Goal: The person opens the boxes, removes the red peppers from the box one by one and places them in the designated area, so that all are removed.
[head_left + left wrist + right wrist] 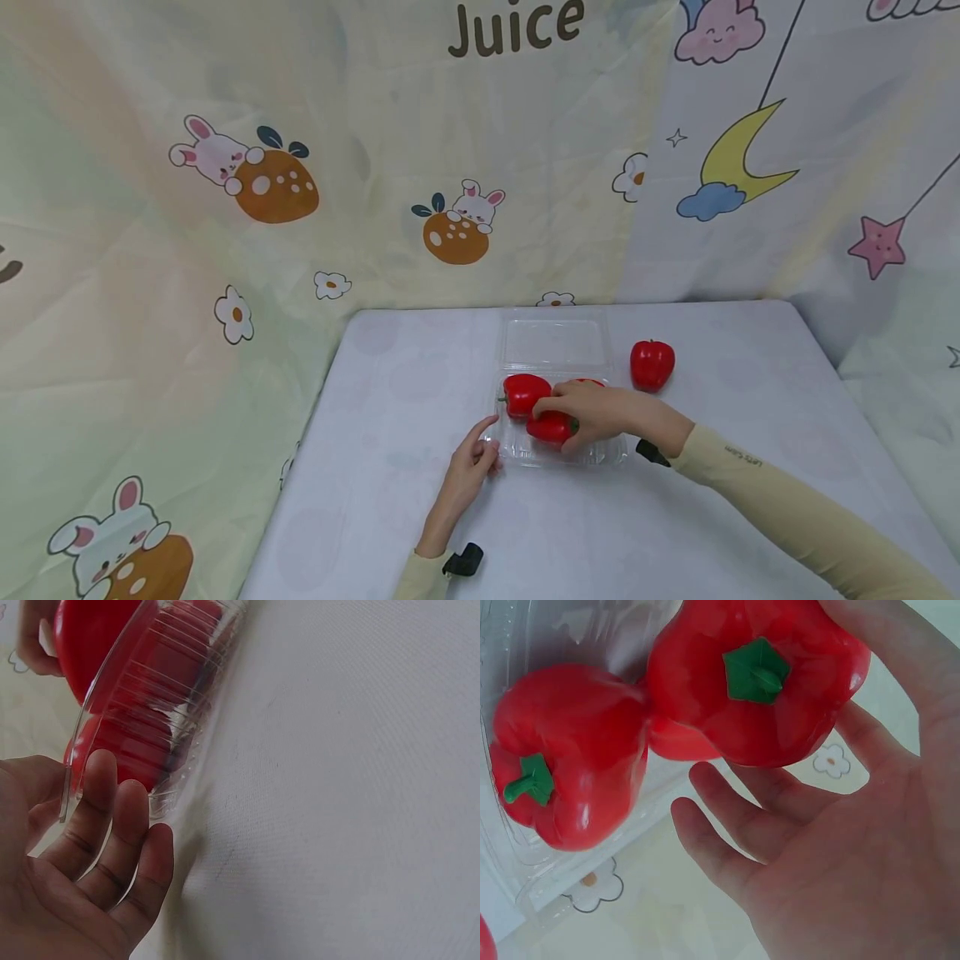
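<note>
My right hand (596, 410) grips a red bell pepper (552, 427) with a green stem over the front part of a clear plastic box (517, 454). In the right wrist view this pepper (757, 682) shows stem end toward the camera. A second red pepper (527, 394) lies at the box's back left. Another pepper (590, 382) is mostly hidden behind my right hand; the right wrist view shows it (570, 757) inside the box. My left hand (471, 465) is at the box's left side, its extended index finger at the rim, the other fingers loosely bent.
The box's clear lid (557, 343) lies folded back behind it. One more red pepper (652, 365) stands on the white table (390, 467) right of the lid. A printed cloth (375, 125) hangs behind the table.
</note>
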A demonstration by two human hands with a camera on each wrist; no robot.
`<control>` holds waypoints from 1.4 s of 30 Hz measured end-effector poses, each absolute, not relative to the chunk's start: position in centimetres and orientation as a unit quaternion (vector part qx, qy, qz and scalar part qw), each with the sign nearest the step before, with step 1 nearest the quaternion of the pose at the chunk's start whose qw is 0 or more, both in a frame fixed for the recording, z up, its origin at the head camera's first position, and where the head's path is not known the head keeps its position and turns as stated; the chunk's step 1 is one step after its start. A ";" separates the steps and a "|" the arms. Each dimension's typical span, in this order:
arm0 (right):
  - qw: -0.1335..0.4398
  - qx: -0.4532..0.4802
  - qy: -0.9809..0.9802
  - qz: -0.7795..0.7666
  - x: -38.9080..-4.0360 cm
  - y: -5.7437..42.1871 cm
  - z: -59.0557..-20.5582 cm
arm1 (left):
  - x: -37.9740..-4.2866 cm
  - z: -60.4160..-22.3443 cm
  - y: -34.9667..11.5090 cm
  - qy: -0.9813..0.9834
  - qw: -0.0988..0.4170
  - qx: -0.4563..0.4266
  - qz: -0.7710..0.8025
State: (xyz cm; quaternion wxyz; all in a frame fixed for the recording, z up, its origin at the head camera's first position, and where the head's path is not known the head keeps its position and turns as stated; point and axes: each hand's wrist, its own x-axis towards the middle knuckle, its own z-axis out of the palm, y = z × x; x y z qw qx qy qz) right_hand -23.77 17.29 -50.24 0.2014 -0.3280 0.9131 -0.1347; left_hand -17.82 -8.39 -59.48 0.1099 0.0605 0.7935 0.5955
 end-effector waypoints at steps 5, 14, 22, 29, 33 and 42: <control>0.209 -0.334 0.905 -0.161 -24.0 17.6 -49.4 | -17.8 -59.4 -8.4 0.794 0.111 0.056 0.595; 0.190 -0.349 0.896 -0.200 -24.3 18.8 -48.7 | -17.7 -59.3 -8.5 0.792 0.113 0.057 0.597; 0.156 -0.339 0.895 -0.244 -24.0 20.4 -48.5 | -17.7 -59.3 -8.4 0.790 0.113 0.054 0.601; 0.147 -0.290 0.905 -0.275 -24.0 22.3 -48.4 | -17.7 -59.4 -8.3 0.790 0.111 0.054 0.601; 0.141 -0.261 0.911 -0.288 -24.1 23.5 -48.2 | -17.7 -59.3 -8.3 0.791 0.109 0.051 0.600; 0.103 -0.223 0.911 -0.330 -24.0 26.9 -48.0 | -17.6 -59.3 -8.3 0.795 0.109 0.048 0.595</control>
